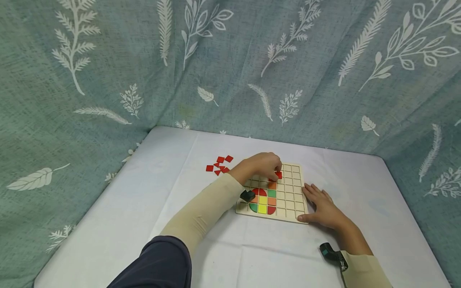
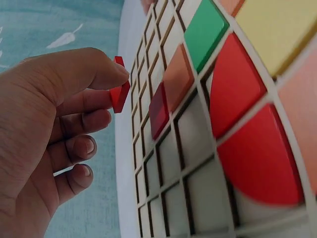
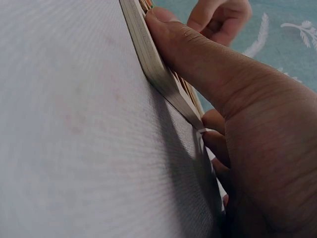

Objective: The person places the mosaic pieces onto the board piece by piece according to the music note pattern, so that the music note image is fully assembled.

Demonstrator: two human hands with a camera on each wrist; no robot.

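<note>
In the head view my left hand (image 1: pixel 265 165) is over the upper part of a wooden grid board (image 1: pixel 291 196). Its thumb and index finger pinch a small red tile (image 2: pixel 119 89) just above the grid, the other fingers curled loosely. Close by on the board lie a dark red tile (image 2: pixel 159 111), an orange tile (image 2: pixel 178 79) and a green tile (image 2: pixel 205 34). Red quarter-round tiles (image 2: pixel 260 153) and yellow tiles (image 1: pixel 262 204) fill cells nearer the front. My right hand (image 1: pixel 322 208) rests at the board's front right corner, thumb on the near edge, fingers spread along the right side.
Several loose red squares and triangles (image 1: pixel 220 159) lie on the white tablecloth (image 1: pixel 223 256) left of the board. A leaf-patterned green curtain (image 1: pixel 230 72) hangs behind the table. Each wrist carries a small black camera (image 1: pixel 329 252).
</note>
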